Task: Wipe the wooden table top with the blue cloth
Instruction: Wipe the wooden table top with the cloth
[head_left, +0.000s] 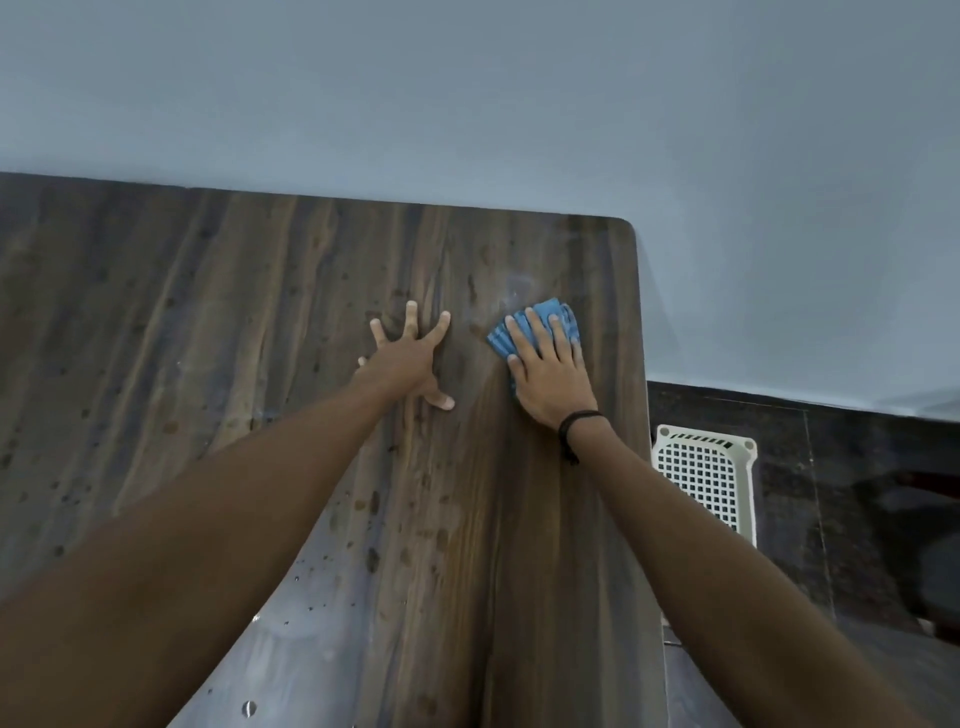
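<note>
Right hand (550, 376) lies flat, fingers spread, pressing the blue cloth (535, 325) onto the wooden table top (208, 322) – nothing gripped, just palm on fabric. Cloth is bunched under the fingers, near the table's far-right corner, approx 1 o'clock from frame centre. Left hand (410, 358) is empty, fingers splayed, braced on bare wood just beside the cloth at its 9 o'clock. Black band (579, 421) on right wrist. White lattice basket (706, 473) on dark floor (841, 493) at 3 o'clock – off the table's right edge.
</note>
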